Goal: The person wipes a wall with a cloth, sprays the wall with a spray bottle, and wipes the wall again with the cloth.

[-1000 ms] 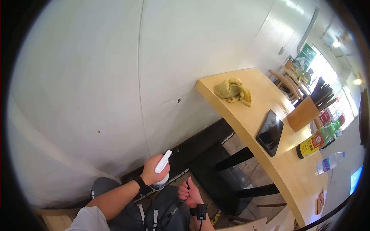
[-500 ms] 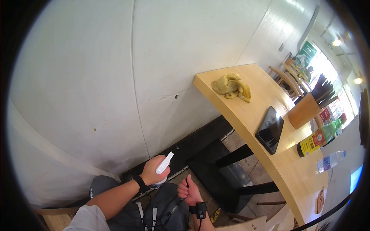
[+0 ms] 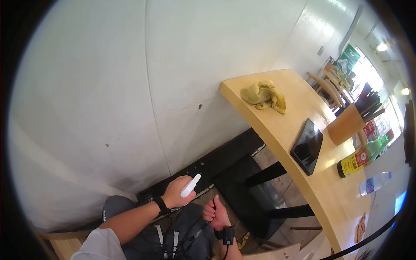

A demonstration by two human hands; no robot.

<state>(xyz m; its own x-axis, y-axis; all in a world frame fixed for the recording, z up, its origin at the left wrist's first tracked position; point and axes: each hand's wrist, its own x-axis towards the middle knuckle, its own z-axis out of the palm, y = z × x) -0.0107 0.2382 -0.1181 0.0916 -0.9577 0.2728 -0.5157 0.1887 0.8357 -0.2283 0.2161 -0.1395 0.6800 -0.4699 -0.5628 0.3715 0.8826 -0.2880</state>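
Observation:
My left hand (image 3: 177, 193) is closed around a white handheld thing (image 3: 190, 186) with a narrow tip, shaped like a spray head; its lower part is hidden by the hand. The tip points up and to the right, away from me. To the right, my right hand (image 3: 217, 212) has its fingers curled in and its thumb up. It grips a thin black cord (image 3: 198, 230), which runs down over my lap. Both hands are above my knees, left of the table and apart from each other.
A wooden table (image 3: 299, 190) on the right bears a yellowish cloth (image 3: 265, 96), a black phone (image 3: 307, 146), a chopstick holder (image 3: 345, 125), a green bottle (image 3: 364, 156) and a water bottle (image 3: 375, 183). A white wall (image 3: 86, 86) rises ahead; black table legs (image 3: 290, 212) stand nearby.
My left hand has moved slightly right with the white thing, which leans a little more to the right. My right hand keeps its grip. The whole view has shifted slightly.

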